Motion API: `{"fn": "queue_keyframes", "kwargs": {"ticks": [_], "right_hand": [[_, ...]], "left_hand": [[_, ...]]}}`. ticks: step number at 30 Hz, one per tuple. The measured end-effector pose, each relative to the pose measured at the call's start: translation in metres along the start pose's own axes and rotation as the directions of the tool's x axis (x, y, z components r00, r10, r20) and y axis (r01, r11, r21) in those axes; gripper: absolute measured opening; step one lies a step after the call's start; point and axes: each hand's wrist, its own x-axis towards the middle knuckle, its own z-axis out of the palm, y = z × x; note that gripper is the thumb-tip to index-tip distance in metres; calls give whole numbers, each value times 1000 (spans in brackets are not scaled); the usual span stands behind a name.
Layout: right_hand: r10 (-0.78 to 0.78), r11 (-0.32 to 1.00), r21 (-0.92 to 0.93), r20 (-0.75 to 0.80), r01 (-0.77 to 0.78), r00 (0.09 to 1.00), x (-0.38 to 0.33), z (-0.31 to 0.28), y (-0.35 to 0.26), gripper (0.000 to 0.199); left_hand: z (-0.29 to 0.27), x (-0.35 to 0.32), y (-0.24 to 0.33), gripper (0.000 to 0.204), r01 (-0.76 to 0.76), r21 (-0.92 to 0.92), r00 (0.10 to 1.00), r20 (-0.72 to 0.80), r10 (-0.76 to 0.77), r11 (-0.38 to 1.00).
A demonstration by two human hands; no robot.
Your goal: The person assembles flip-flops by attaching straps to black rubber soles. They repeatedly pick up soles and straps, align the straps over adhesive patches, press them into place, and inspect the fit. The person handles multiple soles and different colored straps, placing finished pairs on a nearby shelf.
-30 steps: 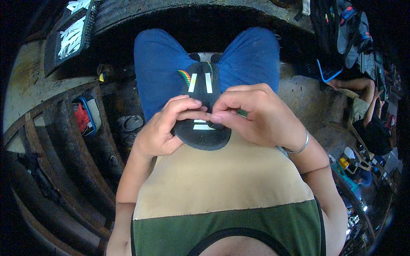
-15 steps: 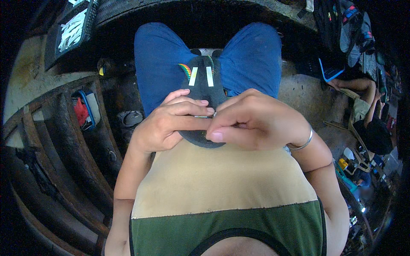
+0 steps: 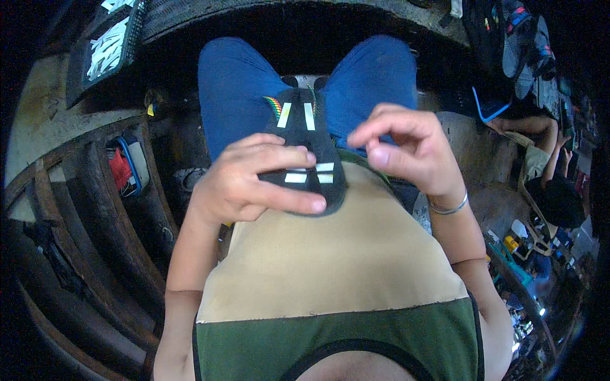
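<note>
One flat, elongated black sole [image 3: 307,138], two white strips [image 3: 309,116] toward its far end, is pointed lengthwise forward, clamped by the left grip [image 3: 238,174]; the right grip [image 3: 416,149] is held parted.

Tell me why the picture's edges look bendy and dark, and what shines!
Head view: the fisheye lens curves the brown slatted rack and leaves black corners; also in the head view, the rounded silver metal bracelet by the right hand glints, and pale rectangular strips stand out brightly against the flat black sole.
</note>
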Motion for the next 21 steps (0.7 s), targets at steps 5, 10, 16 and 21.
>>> {"fn": "queue_keyframes", "kwargs": {"ticks": [5, 10, 16, 21], "right_hand": [[-476, 849, -293, -58, 441, 878, 56, 18, -2, 85], [-435, 900, -94, -251, 426, 864, 98, 37, -18, 86], [-272, 901, 213, -404, 379, 874, 119, 38, -26, 71], [-253, 901, 215, -448, 378, 857, 128, 51, -22, 79]], "left_hand": [[-61, 63, -22, 50, -117, 135, 756, -630, 177, 984], [-108, 125, -25, 51, -111, -486, 536, -763, -360, 867], [-32, 99, -9, 85, 173, -449, 475, -742, -474, 877], [-38, 81, -25, 54, 98, -407, 448, -797, -405, 908]]}}
